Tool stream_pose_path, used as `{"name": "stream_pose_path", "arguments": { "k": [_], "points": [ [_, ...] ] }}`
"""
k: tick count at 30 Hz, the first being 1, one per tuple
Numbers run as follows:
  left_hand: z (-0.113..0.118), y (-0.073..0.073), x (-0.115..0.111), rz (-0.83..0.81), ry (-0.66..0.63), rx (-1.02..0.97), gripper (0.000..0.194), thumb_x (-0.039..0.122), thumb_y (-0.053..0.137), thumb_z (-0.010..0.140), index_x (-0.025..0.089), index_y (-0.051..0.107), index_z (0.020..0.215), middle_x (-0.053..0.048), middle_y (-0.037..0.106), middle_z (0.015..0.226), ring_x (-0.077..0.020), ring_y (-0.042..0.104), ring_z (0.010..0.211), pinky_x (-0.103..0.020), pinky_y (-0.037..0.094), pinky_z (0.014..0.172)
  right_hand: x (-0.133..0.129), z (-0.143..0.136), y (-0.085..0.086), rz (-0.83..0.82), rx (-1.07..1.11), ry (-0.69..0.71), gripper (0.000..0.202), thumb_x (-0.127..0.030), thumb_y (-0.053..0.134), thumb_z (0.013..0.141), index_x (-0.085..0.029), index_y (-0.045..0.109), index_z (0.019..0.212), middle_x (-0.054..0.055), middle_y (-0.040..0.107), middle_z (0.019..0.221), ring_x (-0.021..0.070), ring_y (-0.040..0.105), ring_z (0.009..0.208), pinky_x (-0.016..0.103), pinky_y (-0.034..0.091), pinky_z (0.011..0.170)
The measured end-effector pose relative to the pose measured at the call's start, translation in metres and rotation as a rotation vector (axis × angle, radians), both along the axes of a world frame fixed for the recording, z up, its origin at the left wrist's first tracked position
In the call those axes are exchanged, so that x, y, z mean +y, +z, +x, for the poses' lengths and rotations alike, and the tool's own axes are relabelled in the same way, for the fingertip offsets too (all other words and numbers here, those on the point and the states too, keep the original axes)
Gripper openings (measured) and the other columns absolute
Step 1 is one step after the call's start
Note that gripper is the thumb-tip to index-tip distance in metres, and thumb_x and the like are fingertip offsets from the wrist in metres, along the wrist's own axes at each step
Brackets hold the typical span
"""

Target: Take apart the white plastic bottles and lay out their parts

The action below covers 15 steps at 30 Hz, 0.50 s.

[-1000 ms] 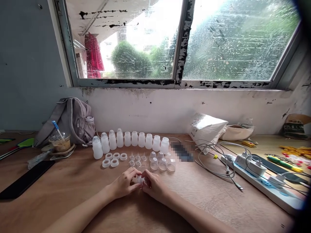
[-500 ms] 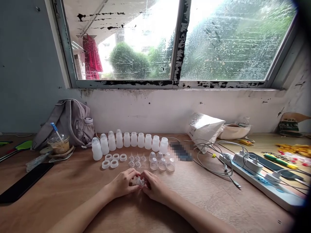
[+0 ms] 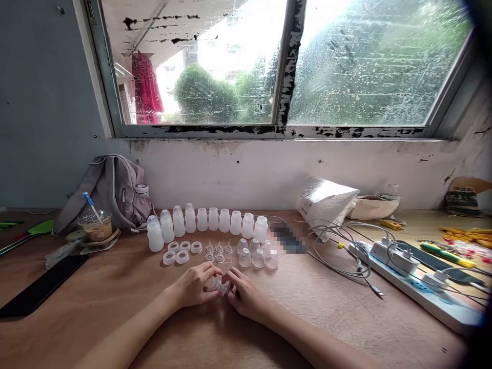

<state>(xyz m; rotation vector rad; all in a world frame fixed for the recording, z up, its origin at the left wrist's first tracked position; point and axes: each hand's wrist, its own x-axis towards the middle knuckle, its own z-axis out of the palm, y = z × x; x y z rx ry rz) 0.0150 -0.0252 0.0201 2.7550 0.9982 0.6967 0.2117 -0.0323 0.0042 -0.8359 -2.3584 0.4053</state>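
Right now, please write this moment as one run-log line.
left hand: holds clear ribbed part | right hand: holds same part | beyond hands: white rings, standing frosted bottles

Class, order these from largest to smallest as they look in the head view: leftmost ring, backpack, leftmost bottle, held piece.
1. Backpack
2. Leftmost bottle
3. Leftmost ring
Not ranked: held piece, partly hidden by the fingers, so unsure against the ring.

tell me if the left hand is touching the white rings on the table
Apart: the head view shows a strip of table between the left hand and the white rings.
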Motion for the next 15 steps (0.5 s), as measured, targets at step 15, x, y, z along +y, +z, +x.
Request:
{"name": "stream_pose_path", "arguments": {
  "k": [15],
  "points": [
    [-0.015, -0.001, 0.008, 0.044, 0.008, 0.019, 0.021, 0.032, 0.051, 0.078, 0.02, 0.052, 0.094, -0.001, 0.056, 0.079, -0.0139, 0.053, 0.073, -0.025, 0.043, 0.067, 0.004, 0.007, 0.005, 0.128, 0.064, -0.016, 0.028, -0.003, 0.041, 0.07, -0.02, 0.051, 0.09, 0.005, 0.047, 0.093, 0.0131, 0.05, 0.079, 0.024, 0.043, 0.069]
  ]
}}
